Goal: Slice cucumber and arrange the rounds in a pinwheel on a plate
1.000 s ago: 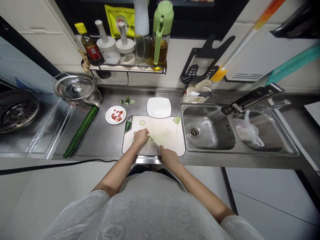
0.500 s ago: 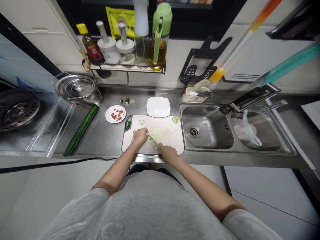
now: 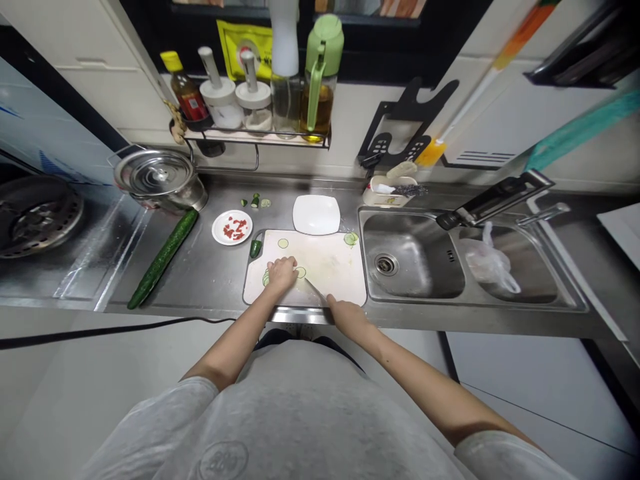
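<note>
My right hand (image 3: pixel 347 316) is closed around the handle of a knife (image 3: pixel 315 291); its blade angles up and left over the cutting board (image 3: pixel 330 267). The knife tip is close to a thin cucumber slice (image 3: pixel 301 273). My left hand (image 3: pixel 283 273) rests on the board with its fingers out and slightly bent, the fingertips beside that slice. Partly behind this hand lie more cucumber slices (image 3: pixel 265 277). Another single slice (image 3: pixel 283 243) lies higher on the board, and a few overlapping slices (image 3: pixel 351 239) are at its upper right corner.
A dark green cucumber piece (image 3: pixel 256 249) sits at the board's left corner. Beyond are a white dish (image 3: pixel 317 215) and a plate (image 3: pixel 221 230) with red bits. Left lie a whole cucumber (image 3: pixel 165 259) and a lidded pot (image 3: pixel 160 179). The sink (image 3: pixel 415 287) adjoins on the right.
My right hand has drawn the knife back, right and slightly down, away from my left hand and the slice. The left hand stays in nearly the same place.
</note>
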Demonstrator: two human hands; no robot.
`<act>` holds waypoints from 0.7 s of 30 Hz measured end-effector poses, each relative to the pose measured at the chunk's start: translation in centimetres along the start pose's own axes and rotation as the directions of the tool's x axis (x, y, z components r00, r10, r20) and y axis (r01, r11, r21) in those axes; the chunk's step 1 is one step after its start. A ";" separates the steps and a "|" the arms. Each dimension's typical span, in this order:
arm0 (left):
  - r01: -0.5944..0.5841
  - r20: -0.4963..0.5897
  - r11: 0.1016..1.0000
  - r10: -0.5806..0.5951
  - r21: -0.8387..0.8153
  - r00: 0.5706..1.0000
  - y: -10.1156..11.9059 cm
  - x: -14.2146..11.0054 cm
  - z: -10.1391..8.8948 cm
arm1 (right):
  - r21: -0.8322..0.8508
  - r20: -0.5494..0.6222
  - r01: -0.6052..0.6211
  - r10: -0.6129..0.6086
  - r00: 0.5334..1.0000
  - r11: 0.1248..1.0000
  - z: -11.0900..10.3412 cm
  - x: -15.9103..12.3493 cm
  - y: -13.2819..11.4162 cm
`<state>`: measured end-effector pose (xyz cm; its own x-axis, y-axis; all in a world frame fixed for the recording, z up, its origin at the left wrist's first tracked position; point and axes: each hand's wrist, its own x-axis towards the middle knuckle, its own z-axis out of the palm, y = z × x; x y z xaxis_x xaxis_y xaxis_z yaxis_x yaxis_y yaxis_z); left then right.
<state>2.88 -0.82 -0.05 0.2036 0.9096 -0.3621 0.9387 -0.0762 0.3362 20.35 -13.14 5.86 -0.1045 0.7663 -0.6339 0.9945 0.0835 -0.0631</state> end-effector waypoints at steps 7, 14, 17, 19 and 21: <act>-0.006 -0.027 0.999 0.005 -0.031 1.000 0.7 -0.7 0.2 | 0.109 0.003 -0.011 0.010 1.000 0.994 0.7 -0.6 1.3; -0.002 -0.047 0.991 -0.005 -0.133 0.999 1.6 -1.6 -0.4 | 0.276 -0.107 -0.109 0.143 0.984 0.955 1.1 -0.2 2.6; -0.017 -0.041 0.982 0.010 -0.187 0.999 1.8 -2.6 -0.8 | 0.298 -0.133 -0.136 0.182 0.974 0.945 1.1 0.4 2.7; -0.033 -0.030 0.974 0.027 -0.225 0.999 1.4 -3.3 -1.2 | 0.301 -0.141 -0.140 0.190 0.972 0.943 1.1 0.7 2.7; -0.028 -0.020 0.967 0.024 -0.253 1.000 0.6 -4.1 -1.5 | 0.299 -0.149 -0.130 0.181 0.972 0.945 1.2 0.9 2.5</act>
<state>2.14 -3.98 2.96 0.2200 0.9156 -0.3364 0.8317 0.0042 0.5553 22.77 -13.00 4.22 0.0781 0.8552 -0.5124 0.9550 -0.2117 -0.2078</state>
